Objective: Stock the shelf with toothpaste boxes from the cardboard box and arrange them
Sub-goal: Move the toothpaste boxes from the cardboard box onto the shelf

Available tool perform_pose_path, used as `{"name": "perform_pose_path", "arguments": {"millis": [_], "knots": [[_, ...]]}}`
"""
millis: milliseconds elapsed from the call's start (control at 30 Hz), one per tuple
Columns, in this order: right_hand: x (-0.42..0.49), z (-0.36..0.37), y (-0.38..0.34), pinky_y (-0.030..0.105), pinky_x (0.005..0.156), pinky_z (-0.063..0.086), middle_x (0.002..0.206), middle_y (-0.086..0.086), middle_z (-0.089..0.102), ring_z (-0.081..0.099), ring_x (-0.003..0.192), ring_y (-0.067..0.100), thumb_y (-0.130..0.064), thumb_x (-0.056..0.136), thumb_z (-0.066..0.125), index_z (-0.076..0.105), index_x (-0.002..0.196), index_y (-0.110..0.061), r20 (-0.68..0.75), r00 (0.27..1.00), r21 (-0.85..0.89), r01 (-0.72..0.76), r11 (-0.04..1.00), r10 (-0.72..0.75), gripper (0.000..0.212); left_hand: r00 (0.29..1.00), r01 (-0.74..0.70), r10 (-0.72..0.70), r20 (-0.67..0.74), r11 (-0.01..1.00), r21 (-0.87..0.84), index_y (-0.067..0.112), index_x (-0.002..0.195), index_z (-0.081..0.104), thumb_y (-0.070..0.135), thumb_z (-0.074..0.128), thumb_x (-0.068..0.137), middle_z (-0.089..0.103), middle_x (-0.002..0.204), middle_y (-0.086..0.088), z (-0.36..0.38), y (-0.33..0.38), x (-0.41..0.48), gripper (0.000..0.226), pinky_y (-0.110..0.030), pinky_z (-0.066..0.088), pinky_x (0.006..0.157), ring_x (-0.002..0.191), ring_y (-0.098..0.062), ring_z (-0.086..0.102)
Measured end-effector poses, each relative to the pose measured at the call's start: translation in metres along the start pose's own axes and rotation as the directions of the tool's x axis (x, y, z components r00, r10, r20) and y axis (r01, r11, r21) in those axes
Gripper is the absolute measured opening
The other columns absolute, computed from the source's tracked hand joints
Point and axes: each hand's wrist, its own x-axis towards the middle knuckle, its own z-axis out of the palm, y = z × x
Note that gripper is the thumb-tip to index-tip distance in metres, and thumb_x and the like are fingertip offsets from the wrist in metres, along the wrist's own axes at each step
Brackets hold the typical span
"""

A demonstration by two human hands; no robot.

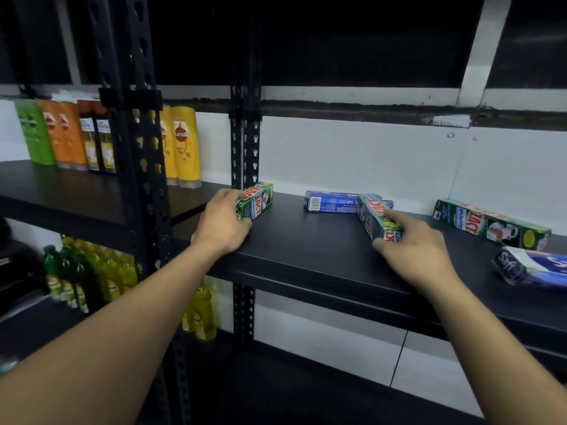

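Two bare arms reach up from the bottom of the frame to a black shelf (306,243) in the middle.

The left hand (222,222) is at the middle left. Its fingers (230,196) curl round the near end of the left green box (256,200), a toothpaste box. The box sits by the black post, and its long side points away toward the white wall.

The right hand (414,250) is at the middle right. Its fingers (391,216) and thumb pinch the near end of the middle green box (372,217). This box lies slanted. Its long side runs up and to the left from the hand, and its far end meets the blue box (333,202) lying sideways behind it.

I think the next move is to turn the slanted box so it lines up with the left one. The right hand already holds it, so that hand should do the turn. The far end could bump the blue box, so it needs care.

At the lower right lies a Safi box (534,268). Above it, at the right, a far green box (491,223) lies slanted too. Both wait to be lined up.

The cardboard box is not in the frame.

At the lower left are yellow bottles (116,271). Far back at the upper left stand shampoo bottles (184,145).
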Motion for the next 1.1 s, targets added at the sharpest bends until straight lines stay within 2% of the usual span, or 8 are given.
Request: {"name": "perform_pose_path", "arguments": {"millis": [100, 233, 367, 567, 700, 833, 967, 1100], "knots": [[0.0, -0.001, 0.002, 0.02, 0.084, 0.04, 0.122, 0.005, 0.065, 0.054, 0.093, 0.016, -0.02, 0.08, 0.066, 0.056, 0.137, -0.03, 0.008, 1.0, 0.033, 0.019, 0.999, -0.019, 0.058, 1.0, -0.022, 0.021, 0.022, 1.0, 0.004, 0.013, 0.137, 0.05, 0.017, 0.068, 0.088, 0.047, 0.142, -0.007, -0.001, 0.0, 0.0, 0.052, -0.036, 0.04, 0.103, 0.126, -0.026, 0.048], [-0.002, -0.001, 0.002, 0.019, 0.085, 0.038, 0.126, 0.002, 0.065, 0.057, 0.109, 0.018, -0.021, 0.079, 0.069, 0.056, 0.136, -0.031, 0.02, 0.999, 0.036, 0.048, 0.998, -0.049, 0.059, 0.998, -0.031, 0.032, 0.053, 0.999, -0.005, 0.014, 0.14, 0.048, 0.018, 0.067, 0.09, 0.046, 0.143, -0.005, -0.001, 0.001, 0.0, 0.053, -0.035, 0.039, 0.105, 0.128, -0.024, 0.047], [0.0, -0.001, 0.006, 0.017, 0.083, 0.035, 0.128, 0.0, 0.064, 0.054, 0.102, 0.013, -0.022, 0.08, 0.072, 0.056, 0.137, -0.032, 0.033, 0.996, 0.051, 0.077, 0.996, -0.079, 0.061, 0.999, -0.024, 0.025, 0.04, 1.0, -0.006, 0.013, 0.14, 0.048, 0.018, 0.067, 0.09, 0.046, 0.143, -0.005, 0.0, 0.0, 0.0, 0.053, -0.033, 0.038, 0.105, 0.128, -0.023, 0.047], [0.005, 0.003, 0.008, 0.013, 0.095, 0.026, 0.145, 0.001, 0.051, 0.043, 0.135, 0.02, -0.019, 0.088, 0.068, 0.047, 0.145, -0.026, 0.057, 0.982, -0.046, 0.185, 0.982, -0.182, 0.061, 1.0, -0.002, 0.003, -0.029, 0.999, 0.032, 0.02, 0.143, 0.043, 0.022, 0.069, 0.086, 0.038, 0.145, -0.001, -0.002, 0.003, -0.006, 0.062, -0.04, 0.044, 0.102, 0.126, -0.024, 0.046], [0.008, 0.007, 0.011, 0.02, 0.11, 0.023, 0.151, 0.006, 0.043, 0.037, 0.14, 0.022, -0.019, 0.089, 0.067, 0.053, 0.14, -0.024, 0.071, 0.974, -0.102, 0.22, 0.97, -0.213, 0.054, 1.0, 0.012, -0.012, -0.002, 0.998, 0.068, 0.023, 0.136, 0.05, 0.026, 0.065, 0.09, 0.045, 0.141, 0.0, -0.003, 0.003, -0.008, 0.048, -0.038, 0.044, 0.098, 0.124, -0.024, 0.049], [0.011, 0.008, 0.013, 0.024, 0.111, 0.025, 0.148, 0.005, 0.047, 0.04, 0.138, 0.023, -0.022, 0.089, 0.067, 0.053, 0.14, -0.022, 0.062, 0.974, -0.112, 0.223, 0.968, -0.217, 0.053, 1.0, 0.015, -0.015, 0.005, 0.996, 0.089, 0.018, 0.141, 0.045, 0.029, 0.061, 0.093, 0.044, 0.143, -0.004, -0.005, 0.006, -0.01, 0.052, -0.041, 0.044, 0.097, 0.123, -0.027, 0.05], [0.013, 0.013, 0.016, 0.032, 0.106, 0.036, 0.139, 0.009, 0.053, 0.048, 0.128, 0.032, -0.026, 0.09, 0.062, 0.053, 0.139, -0.02, 0.05, 0.965, -0.211, 0.263, 0.942, -0.258, 0.05, 0.994, -0.046, 0.059, -0.096, 0.99, 0.13, 0.017, 0.144, 0.038, 0.039, 0.059, 0.092, 0.042, 0.145, -0.006, -0.009, 0.016, -0.025, 0.06, -0.046, 0.044, 0.097, 0.123, -0.029, 0.046], [-0.002, 0.014, 0.008, 0.035, 0.109, 0.035, 0.144, 0.01, 0.05, 0.048, 0.126, 0.037, -0.016, 0.089, 0.057, 0.061, 0.131, -0.015, -0.13, 0.914, -0.245, 0.346, 0.906, -0.384, 0.042, 0.98, -0.129, 0.151, -0.126, 0.977, 0.168, 0.024, 0.141, 0.043, 0.048, 0.055, 0.088, 0.036, 0.15, 0.0, -0.018, 0.031, -0.053, 0.059, -0.046, 0.037, 0.103, 0.13, -0.024, 0.038]]}}
